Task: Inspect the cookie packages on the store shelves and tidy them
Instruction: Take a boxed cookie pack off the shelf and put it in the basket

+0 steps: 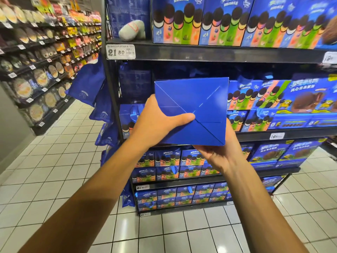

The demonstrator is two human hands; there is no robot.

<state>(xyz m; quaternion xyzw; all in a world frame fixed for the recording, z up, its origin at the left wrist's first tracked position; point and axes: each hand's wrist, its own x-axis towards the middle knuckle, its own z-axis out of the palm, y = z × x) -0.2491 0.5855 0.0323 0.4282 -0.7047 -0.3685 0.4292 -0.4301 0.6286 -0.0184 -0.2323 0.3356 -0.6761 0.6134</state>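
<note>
I hold a blue cookie gift box [197, 99] up in front of the middle shelf, its plain folded bottom panel facing me. My left hand [156, 123] grips its left side, thumb pressed across the bottom panel. My right hand [218, 152] holds it from below at the lower right corner, fingers behind the box. Behind the box the shelf slot is dark. More blue cookie boxes [255, 95] printed with dark sandwich cookies stand to its right.
A black shelf unit [218, 53] carries large cookie boxes [178, 21] on top, and smaller ones [167, 157] on the lower tiers. A grey plush [132, 31] lies on the top shelf. Blue bags [87, 83] hang at the unit's left end. White tiled floor [60, 161] runs along an aisle of snacks at left.
</note>
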